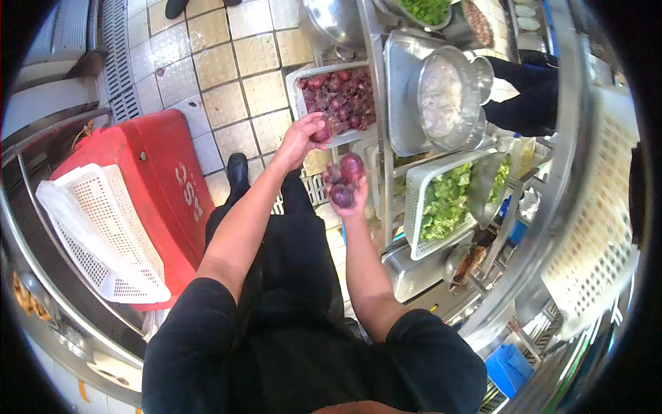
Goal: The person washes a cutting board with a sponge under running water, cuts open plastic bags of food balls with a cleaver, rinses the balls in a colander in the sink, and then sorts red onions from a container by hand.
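Note:
My left hand is closed on a red onion, held over the near edge of a white crate. In that crate lies a heap of red onions and loose skins. Closer to my body, my right hand is turned palm up with its fingers curled around a few red onions. Two of these show clearly: a smooth upper onion and a darker lower onion. Part of another sits beside them, mostly covered by the fingers.
A red bin carries a white perforated basket on my left. To the right, a metal rack holds a metal bowl with pale contents and a basket of leafy greens. Another person's dark-clothed legs stand beyond it.

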The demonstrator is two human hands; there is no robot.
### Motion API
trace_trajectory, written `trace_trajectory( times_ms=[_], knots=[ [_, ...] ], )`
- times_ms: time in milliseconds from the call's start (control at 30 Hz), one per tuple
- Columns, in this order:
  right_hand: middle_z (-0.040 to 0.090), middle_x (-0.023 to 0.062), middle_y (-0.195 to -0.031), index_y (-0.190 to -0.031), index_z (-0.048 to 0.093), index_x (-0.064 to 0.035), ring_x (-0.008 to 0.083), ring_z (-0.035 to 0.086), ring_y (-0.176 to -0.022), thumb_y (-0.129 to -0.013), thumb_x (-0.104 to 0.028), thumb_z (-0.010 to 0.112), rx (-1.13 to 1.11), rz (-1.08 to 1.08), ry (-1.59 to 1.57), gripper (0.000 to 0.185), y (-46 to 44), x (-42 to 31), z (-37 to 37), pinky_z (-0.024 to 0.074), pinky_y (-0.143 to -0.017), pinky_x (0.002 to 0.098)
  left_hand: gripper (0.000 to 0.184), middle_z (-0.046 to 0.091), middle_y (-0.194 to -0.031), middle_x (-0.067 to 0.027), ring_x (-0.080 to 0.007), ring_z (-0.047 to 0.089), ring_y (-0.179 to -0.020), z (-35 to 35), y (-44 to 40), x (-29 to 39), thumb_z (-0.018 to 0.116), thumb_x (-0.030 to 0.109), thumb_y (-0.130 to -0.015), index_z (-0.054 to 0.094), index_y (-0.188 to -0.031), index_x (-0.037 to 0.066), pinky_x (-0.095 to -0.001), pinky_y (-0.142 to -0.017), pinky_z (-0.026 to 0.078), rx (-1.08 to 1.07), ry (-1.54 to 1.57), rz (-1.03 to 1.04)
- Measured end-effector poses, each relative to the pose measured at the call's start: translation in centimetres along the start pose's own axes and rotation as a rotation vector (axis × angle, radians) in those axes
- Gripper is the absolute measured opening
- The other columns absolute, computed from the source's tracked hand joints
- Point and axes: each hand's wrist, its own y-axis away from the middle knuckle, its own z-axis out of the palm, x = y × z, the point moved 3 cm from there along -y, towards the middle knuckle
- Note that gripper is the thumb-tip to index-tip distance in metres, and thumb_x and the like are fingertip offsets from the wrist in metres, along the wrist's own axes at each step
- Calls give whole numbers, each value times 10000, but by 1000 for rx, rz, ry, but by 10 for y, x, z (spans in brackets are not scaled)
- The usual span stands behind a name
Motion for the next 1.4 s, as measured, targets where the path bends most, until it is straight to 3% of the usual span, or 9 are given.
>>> trace_trajectory(
  times_ms=[133,233,300,433,500,633,767,1133,1400],
  knots=[
    [543,176,-1334,-1360,514,-164,400,547,-1135,-802,-562,721,-24,-7,-50,716,44,-5,35,564,-782,457,502,642,-1118,-115,-252,673,-823,38,19,29,590,311,-980,468,-1367,16,-344,-667,555,-200,239,-27],
    [559,156,-1344,-1370,513,-153,383,580,-1130,-815,-580,696,-26,38,-3,724,58,-13,45,572,-774,455,384,641,-1030,-79,-209,639,-822,40,38,35,534,358,-1006,556,-1247,60,-353,-703,524,-24,-79,-110],
    [557,135,-1368,-1404,493,-150,365,593,-1149,-847,-602,635,-57,86,41,730,59,-16,45,570,-801,473,629,645,-1137,-152,-260,680,-894,31,20,20,546,411,-995,375,-1459,22,-332,-677,567,10,-365,-12],
    [612,157,-1268,-1352,529,-128,395,616,-1086,-867,-586,634,-92,79,132,675,54,-24,60,586,-763,474,835,552,-1358,-250,-359,555,-1232,30,-33,-14,527,484,-979,158,-1552,2,-393,-1068,433,368,-1187,224],
    [643,138,-1213,-1326,545,-111,367,635,-1068,-858,-551,668,-127,123,225,654,49,-32,73,587,-777,485,894,469,-1446,-269,-376,474,-1320,47,21,19,553,561,-936,220,-1536,-12,-378,-1139,332,280,-1087,262],
    [663,113,-1184,-1300,566,-92,329,653,-1052,-850,-498,701,-150,286,418,621,40,-26,111,583,-815,490,780,432,-1483,-228,-408,467,-1319,52,171,43,501,588,-957,379,-1493,35,-511,-1057,404,204,-475,-94],
    [681,93,-1152,-1263,591,-88,273,670,-1018,-822,-424,753,-353,515,549,578,50,30,170,560,-891,428,811,442,-1461,-186,-374,518,-1255,38,276,6,519,627,-939,359,-1509,74,-515,-949,481,252,-292,-32],
    [622,50,-1121,-1286,531,-88,199,607,-997,-884,-272,682,-793,727,917,467,248,284,241,496,-898,368,606,658,-1061,-87,-183,653,-954,-16,564,-75,671,275,-894,435,-1420,84,-314,-787,552,662,16,646],
    [634,50,-1132,-1305,528,-109,180,617,-943,-922,-274,646,-1014,1032,1144,434,439,480,238,490,-769,325,346,680,-1095,-37,-189,651,-975,-95,844,-292,711,291,-869,622,-1163,131,-392,-761,518,847,702,951]
  ],
)
